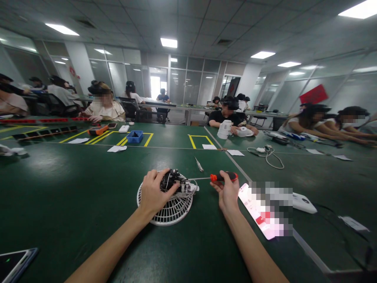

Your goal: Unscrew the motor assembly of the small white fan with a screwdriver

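A round white fan grille (pixel 172 210) lies flat on the green table (pixel 73 188) in front of me. On top of it sits a black fan motor (pixel 171 179) with wires and a white bracket. My left hand (pixel 153 193) is closed around the motor, pressing it onto the grille. My right hand (pixel 228 191) grips a screwdriver (pixel 219 177) by its red and black handle. Its thin metal shaft points left and its tip meets the white bracket beside the motor.
A second small screwdriver (pixel 199 164) lies beyond the fan. A phone (pixel 259 212) and a white box (pixel 304 203) sit to my right, a tablet (pixel 14 263) at the near left. A blue tray (pixel 134 136), paper slips, a cable (pixel 269 155) and several seated people lie farther back.
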Demonstrator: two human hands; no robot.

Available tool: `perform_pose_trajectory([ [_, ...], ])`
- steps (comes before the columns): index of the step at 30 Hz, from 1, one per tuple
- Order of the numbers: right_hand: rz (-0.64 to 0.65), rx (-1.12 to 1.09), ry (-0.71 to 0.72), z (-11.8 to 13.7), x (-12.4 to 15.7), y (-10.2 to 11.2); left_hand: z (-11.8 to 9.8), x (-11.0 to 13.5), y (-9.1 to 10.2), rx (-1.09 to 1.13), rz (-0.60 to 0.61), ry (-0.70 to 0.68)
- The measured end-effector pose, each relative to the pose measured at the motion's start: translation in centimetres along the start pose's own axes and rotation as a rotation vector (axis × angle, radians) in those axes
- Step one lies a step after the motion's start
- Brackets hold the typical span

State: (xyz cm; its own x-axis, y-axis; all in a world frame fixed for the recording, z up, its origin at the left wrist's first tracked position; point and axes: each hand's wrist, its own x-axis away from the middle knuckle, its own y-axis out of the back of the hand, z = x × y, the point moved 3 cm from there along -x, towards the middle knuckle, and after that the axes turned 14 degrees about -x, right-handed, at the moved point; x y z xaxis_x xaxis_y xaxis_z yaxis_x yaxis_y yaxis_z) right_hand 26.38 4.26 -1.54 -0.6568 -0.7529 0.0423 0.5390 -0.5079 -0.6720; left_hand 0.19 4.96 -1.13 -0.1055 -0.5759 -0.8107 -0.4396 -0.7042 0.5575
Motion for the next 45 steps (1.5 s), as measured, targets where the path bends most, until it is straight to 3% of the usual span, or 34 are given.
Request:
perform_pose_trajectory([
  [19,0.001,0.000,-0.086,-1.2,0.7,-0.3,0.3,0.1,-0.5,0.021,0.078,0.047],
  [26,0.001,-0.208,-0.147,-1.2,0.7,-0.5,0.5,-0.1,-0.5,0.066,0.153,0.107],
  [37,-0.049,-0.049,-0.092,-1.4,1.3,-0.5,0.7,-0.3,-0.5,0.092,0.161,0.166],
  [45,0.004,-0.206,-0.115,-1.4,1.0,-0.4,0.7,-0.2,-0.6,0.154,0.216,0.212],
])
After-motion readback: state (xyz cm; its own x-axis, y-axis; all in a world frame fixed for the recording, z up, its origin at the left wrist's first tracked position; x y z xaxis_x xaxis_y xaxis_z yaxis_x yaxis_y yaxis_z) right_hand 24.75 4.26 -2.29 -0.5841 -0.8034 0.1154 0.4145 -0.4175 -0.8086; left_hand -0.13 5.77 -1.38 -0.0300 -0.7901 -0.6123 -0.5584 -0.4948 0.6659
